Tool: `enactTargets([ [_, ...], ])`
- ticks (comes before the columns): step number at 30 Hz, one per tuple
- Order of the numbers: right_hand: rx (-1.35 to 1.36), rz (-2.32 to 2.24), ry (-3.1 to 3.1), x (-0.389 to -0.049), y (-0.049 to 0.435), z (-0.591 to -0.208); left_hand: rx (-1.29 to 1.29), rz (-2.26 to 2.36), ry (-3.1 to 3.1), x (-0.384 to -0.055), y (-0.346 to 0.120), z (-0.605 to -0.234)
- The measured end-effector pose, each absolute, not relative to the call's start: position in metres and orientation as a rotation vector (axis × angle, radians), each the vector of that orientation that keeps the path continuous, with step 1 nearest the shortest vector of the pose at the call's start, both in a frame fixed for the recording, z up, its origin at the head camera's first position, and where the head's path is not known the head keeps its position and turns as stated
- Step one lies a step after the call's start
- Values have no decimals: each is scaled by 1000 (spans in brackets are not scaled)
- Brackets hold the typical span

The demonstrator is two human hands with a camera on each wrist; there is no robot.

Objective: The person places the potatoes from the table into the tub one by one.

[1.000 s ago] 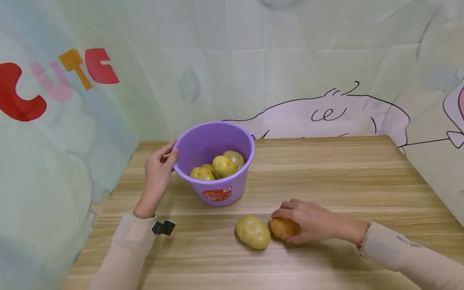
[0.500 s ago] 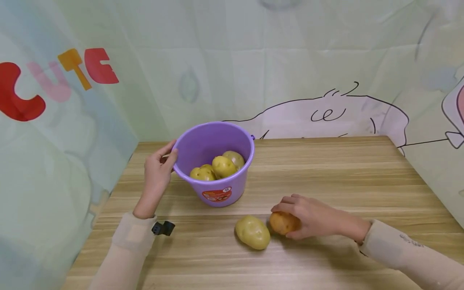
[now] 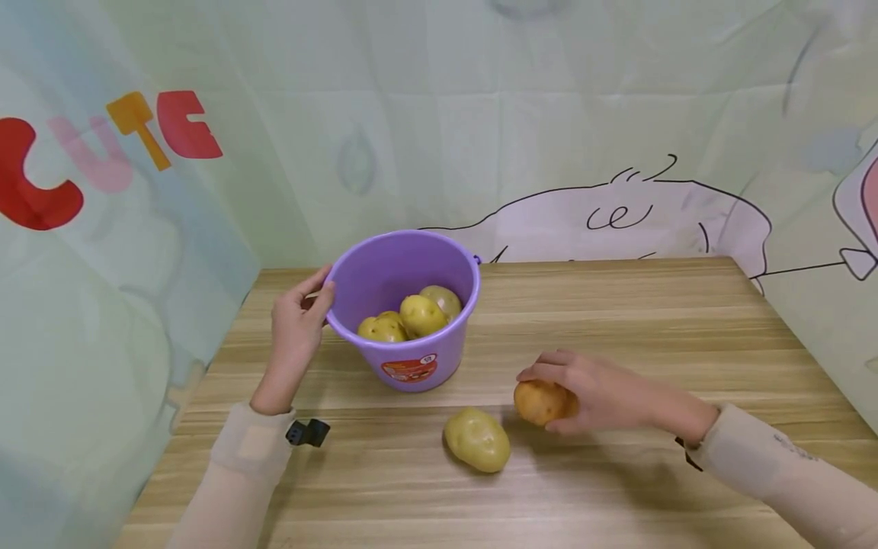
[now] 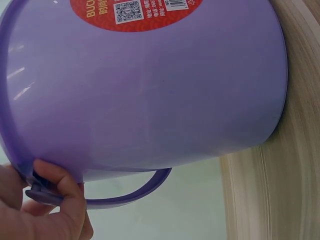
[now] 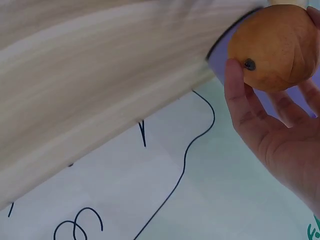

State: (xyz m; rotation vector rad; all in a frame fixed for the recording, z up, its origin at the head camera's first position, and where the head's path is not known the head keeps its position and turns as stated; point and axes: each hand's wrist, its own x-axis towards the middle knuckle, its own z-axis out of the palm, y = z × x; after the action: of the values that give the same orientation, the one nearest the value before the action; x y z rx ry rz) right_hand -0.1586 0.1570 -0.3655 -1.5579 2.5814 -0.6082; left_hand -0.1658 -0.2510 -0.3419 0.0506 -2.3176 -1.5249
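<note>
A purple bucket [image 3: 453, 358] stands on the table with several yellow potatoes [image 3: 423, 316] inside. My left hand [image 3: 296, 324] grips its rim on the left; in the left wrist view, the fingers [image 4: 60, 180] curl round the spot where the bucket's handle [image 4: 130, 197] joins. Right of the bucket, my right hand [image 3: 590, 393] holds a round orange-brown fruit [image 3: 542, 402] just above the table. The right wrist view shows a dark spot on this fruit [image 5: 277, 47], with fingers and thumb round it. Another yellow potato [image 3: 477, 440] lies on the table in front of the bucket.
The wood-grain table [image 3: 652, 320] ends at a printed cloth backdrop [image 3: 411, 152] behind and at both sides. A small black device [image 3: 308, 433] sits at the left wrist.
My right hand has raised the orange-brown fruit off the table and moved it slightly away from the lying potato. The left hand and bucket have stayed in place.
</note>
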Motion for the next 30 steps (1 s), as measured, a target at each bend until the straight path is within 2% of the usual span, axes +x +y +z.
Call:
enactTargets([
  [30, -1652, -630, 2609, -188, 165, -305, 36, -1514, -2317, -167, -252, -343],
])
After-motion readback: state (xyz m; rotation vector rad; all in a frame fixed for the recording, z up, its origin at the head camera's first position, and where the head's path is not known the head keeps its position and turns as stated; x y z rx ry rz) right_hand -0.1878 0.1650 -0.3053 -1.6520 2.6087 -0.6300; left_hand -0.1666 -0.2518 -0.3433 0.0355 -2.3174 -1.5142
